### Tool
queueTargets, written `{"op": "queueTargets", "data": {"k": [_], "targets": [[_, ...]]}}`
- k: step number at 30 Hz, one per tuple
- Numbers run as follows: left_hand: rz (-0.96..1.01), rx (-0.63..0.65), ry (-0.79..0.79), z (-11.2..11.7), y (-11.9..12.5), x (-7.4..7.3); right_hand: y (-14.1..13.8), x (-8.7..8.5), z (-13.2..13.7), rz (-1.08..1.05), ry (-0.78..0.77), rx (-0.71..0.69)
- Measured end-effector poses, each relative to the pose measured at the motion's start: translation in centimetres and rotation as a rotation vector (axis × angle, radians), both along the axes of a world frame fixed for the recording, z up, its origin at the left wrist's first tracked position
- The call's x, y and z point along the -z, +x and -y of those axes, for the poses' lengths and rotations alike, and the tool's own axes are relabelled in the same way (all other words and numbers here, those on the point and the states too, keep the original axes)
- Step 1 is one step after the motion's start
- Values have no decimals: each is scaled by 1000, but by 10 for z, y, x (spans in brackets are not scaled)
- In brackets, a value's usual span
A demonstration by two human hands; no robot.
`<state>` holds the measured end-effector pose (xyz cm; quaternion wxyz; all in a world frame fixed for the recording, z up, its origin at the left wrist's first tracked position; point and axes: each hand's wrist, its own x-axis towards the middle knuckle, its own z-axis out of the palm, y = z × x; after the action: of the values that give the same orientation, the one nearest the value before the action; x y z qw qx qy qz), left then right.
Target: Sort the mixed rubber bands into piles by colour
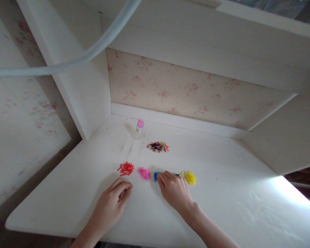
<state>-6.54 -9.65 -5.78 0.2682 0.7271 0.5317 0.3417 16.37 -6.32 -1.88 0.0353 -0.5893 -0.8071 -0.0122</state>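
Observation:
My right hand (175,190) is closed, with thumb and fingertips pinched together at the edge of a small blue pile (155,176) of what look like tiny rubber bands. Whatever sits in that pinch is hidden. Behind its knuckles a few black pieces (177,175) show in part, and a yellow pile (190,177) lies just to the right. My left hand (112,201) rests on the desk with curled fingers, thumb against the forefinger, just in front of the red pile (126,168). Between the hands lies a pink pile (144,173). Farther back is a mixed-colour pile (158,146).
A clear bottle with a pink cap (140,128) stands on the white desk (222,206) near the back. White panels (67,69) and a shelf enclose the desk's left, back and right. A pale cable (93,51) crosses the upper left, close to the camera.

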Motion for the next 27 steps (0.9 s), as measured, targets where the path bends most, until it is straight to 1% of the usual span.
{"op": "queueTargets", "data": {"k": [9,12,15,18,20,24,27], "targets": [[15,6,-31,0,0,-4,0,2,1,19,37,-42],[18,4,-36,0,0,-2,1,1,3,-8,45,-48],[21,2,-41,0,1,-2,5,-2,9,-77,57,-49],[8,2,-59,1,1,-3,13,-1,21,-198,56,-28],[-2,-8,-59,1,1,-3,20,3,32,-311,40,1],[-23,-48,-26,-1,3,-4,41,22,55,-605,-1,116],[-76,-47,-15,-8,8,-13,59,36,67,-801,-27,227]]}}
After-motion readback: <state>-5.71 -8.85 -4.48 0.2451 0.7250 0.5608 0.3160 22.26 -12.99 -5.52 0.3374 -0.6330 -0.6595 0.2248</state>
